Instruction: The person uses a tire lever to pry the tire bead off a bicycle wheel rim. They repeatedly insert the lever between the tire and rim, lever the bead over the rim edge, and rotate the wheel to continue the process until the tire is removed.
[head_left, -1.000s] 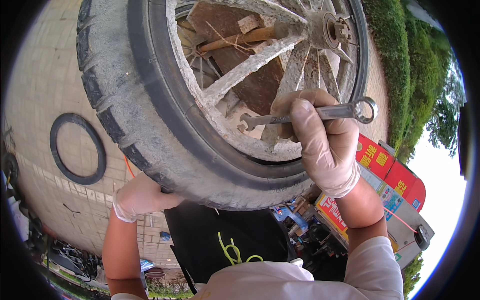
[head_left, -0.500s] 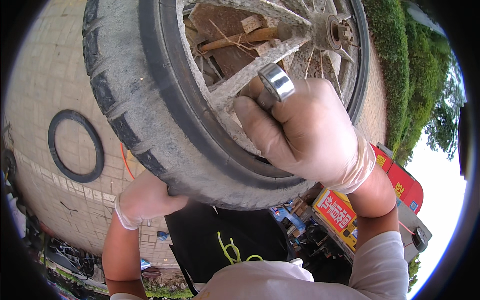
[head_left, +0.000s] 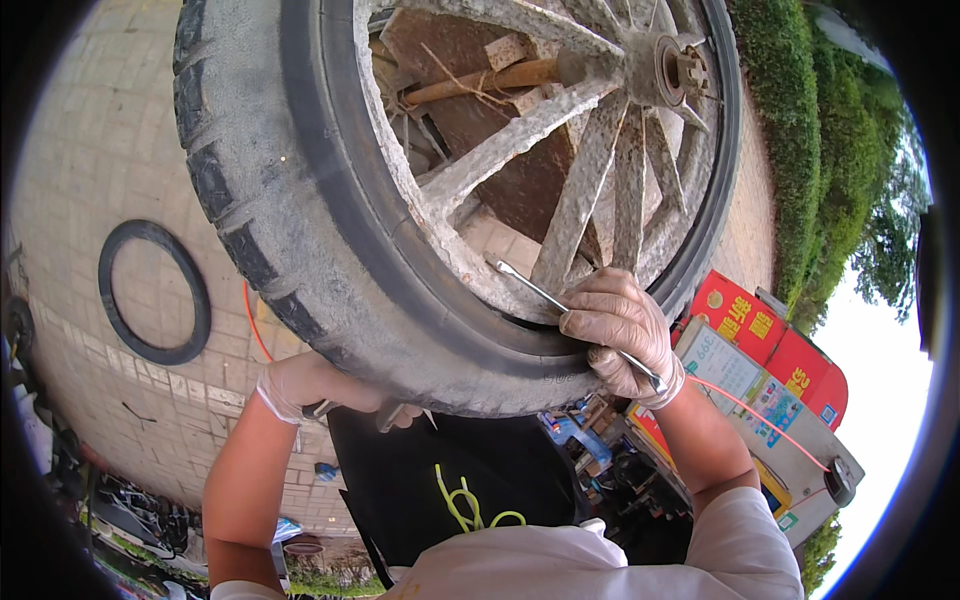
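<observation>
A large dirt-caked wheel with a black tyre (head_left: 260,190) and a spoked metal rim (head_left: 545,140) stands tilted in front of me. My right hand (head_left: 625,330), in a translucent glove, is closed round the middle of a slim shiny wrench (head_left: 532,286). The wrench lies across the tyre's edge at the lower right, one end over the inside of the rim. My left hand (head_left: 325,385), also gloved, is at the tread on the lower left. Its fingers are curled round a grey metal tool (head_left: 390,416), mostly hidden, whose kind I cannot make out.
A black rubber ring (head_left: 118,300) lies on the paving at left, near an orange hose (head_left: 254,320). Below the tyre is a black sheet (head_left: 450,460) with yellow-green cord (head_left: 460,500). A cart with a red panel (head_left: 745,320) stands right, hedges (head_left: 790,130) behind.
My right hand has moved down from the spokes to the tyre's lower edge, and the wrench has swung lower with it. My left hand has shifted slightly right and down along the tread.
</observation>
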